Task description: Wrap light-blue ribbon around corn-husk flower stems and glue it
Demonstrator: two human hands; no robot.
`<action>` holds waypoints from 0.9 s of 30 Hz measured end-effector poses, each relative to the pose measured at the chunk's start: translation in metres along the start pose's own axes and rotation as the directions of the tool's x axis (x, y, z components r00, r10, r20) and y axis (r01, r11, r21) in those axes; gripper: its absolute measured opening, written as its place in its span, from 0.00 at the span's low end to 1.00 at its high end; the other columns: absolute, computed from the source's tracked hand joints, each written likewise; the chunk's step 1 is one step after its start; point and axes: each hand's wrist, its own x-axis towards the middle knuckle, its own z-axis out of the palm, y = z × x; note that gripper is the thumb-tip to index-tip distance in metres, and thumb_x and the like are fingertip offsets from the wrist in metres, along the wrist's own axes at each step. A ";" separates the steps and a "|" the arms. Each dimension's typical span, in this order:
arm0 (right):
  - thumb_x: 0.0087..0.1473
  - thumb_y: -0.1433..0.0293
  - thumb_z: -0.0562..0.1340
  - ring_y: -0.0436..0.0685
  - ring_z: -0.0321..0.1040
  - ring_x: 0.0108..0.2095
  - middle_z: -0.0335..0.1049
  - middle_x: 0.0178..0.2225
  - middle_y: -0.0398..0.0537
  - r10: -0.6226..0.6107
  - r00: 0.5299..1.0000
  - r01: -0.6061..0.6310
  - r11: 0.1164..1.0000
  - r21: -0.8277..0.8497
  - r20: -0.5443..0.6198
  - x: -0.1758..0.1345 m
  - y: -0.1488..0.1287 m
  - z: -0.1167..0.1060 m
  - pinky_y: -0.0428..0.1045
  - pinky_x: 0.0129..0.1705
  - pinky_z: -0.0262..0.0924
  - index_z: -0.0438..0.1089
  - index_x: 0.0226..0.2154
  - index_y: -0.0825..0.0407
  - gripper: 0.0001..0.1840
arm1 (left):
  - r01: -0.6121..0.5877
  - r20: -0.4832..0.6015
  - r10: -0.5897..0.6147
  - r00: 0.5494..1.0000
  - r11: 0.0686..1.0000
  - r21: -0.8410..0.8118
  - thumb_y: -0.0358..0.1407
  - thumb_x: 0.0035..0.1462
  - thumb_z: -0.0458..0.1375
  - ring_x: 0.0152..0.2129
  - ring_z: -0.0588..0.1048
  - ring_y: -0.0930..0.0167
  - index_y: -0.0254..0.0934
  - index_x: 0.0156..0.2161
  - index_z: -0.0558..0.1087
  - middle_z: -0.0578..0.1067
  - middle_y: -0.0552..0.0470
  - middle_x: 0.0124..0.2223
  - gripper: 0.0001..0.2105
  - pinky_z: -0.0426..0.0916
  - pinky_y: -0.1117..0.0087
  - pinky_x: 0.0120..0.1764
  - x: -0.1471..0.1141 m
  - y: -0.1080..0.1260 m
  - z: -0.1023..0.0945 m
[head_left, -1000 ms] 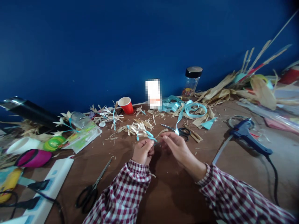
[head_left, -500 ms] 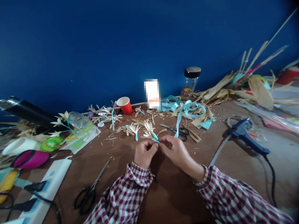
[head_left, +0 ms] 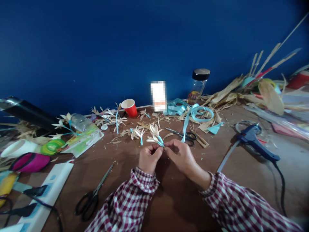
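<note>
Between my fingertips is a small flower of dried husk petals (head_left: 154,133) with a light-blue ribbon-wrapped stem. My left hand (head_left: 149,158) pinches that stem between thumb and forefinger. My right hand (head_left: 180,156) is closed in a pinch at the stem's lower end, its fingertips almost meeting the left ones. Just beyond my hands lies another small husk flower (head_left: 139,133) with a blue stem. A pair of scissors (head_left: 181,134) lies past my right hand, with blue ribbon (head_left: 186,124) trailing across it.
More scissors (head_left: 93,196) lie left of my left forearm, near a power strip (head_left: 51,193) with plugs. A blue glue gun (head_left: 258,140) rests at the right with its cord. A red cup (head_left: 130,108), a lidded jar (head_left: 198,85) and dried husks (head_left: 224,91) line the wall.
My hands stay together on the flower's stem with barely any movement. The view has shifted slightly.
</note>
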 end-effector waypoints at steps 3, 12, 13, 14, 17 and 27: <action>0.48 0.70 0.60 0.52 0.67 0.28 0.72 0.28 0.47 0.039 0.999 -0.039 0.999 0.030 -0.004 0.002 0.004 -0.001 0.45 0.30 0.60 0.70 0.31 0.55 0.06 | -0.058 0.013 0.057 0.998 0.996 0.061 0.36 0.44 0.62 0.17 0.66 0.78 0.34 0.26 0.75 0.73 0.56 0.20 0.06 0.61 0.78 0.24 -0.001 0.002 0.000; 0.47 0.71 0.60 0.51 0.66 0.27 0.72 0.26 0.46 0.029 0.999 -0.029 1.000 0.006 -0.036 0.002 0.005 -0.001 0.45 0.29 0.60 0.70 0.30 0.55 0.05 | -0.097 -0.008 0.100 0.995 0.978 0.184 0.38 0.45 0.62 0.21 0.69 0.75 0.34 0.26 0.75 0.75 0.53 0.23 0.08 0.63 0.75 0.27 -0.002 0.005 0.000; 0.47 0.72 0.60 0.51 0.66 0.27 0.71 0.26 0.45 0.028 0.999 -0.028 1.000 0.000 -0.039 0.002 0.005 -0.001 0.45 0.29 0.60 0.69 0.30 0.55 0.05 | -0.101 -0.005 0.104 0.995 0.976 0.191 0.38 0.45 0.62 0.21 0.69 0.75 0.34 0.26 0.75 0.74 0.53 0.24 0.08 0.63 0.75 0.27 -0.002 0.004 0.000; 0.47 0.72 0.60 0.51 0.66 0.27 0.71 0.26 0.45 0.024 0.999 -0.024 1.000 -0.004 -0.041 0.001 0.004 -0.001 0.44 0.29 0.60 0.69 0.30 0.55 0.05 | -0.104 -0.006 0.107 0.994 0.975 0.195 0.38 0.45 0.62 0.22 0.69 0.75 0.34 0.26 0.75 0.74 0.54 0.24 0.08 0.63 0.76 0.27 -0.002 0.004 0.000; 0.47 0.72 0.59 0.51 0.66 0.26 0.70 0.26 0.44 -0.004 0.998 0.003 1.000 -0.026 -0.059 -0.001 0.002 0.000 0.44 0.29 0.59 0.69 0.29 0.54 0.04 | -0.092 -0.004 0.094 0.996 0.982 0.162 0.37 0.45 0.62 0.19 0.66 0.77 0.34 0.25 0.74 0.72 0.56 0.22 0.07 0.61 0.77 0.25 -0.001 0.002 0.000; 0.53 0.66 0.58 0.51 0.65 0.28 0.70 0.29 0.45 0.025 1.000 -0.026 0.989 0.142 0.004 0.002 0.003 0.002 0.45 0.30 0.60 0.69 0.34 0.53 0.09 | 0.054 0.049 -0.048 0.998 0.991 -0.122 0.38 0.43 0.63 0.11 0.54 0.82 0.33 0.22 0.69 0.59 0.63 0.12 0.11 0.47 0.80 0.15 0.003 0.005 -0.004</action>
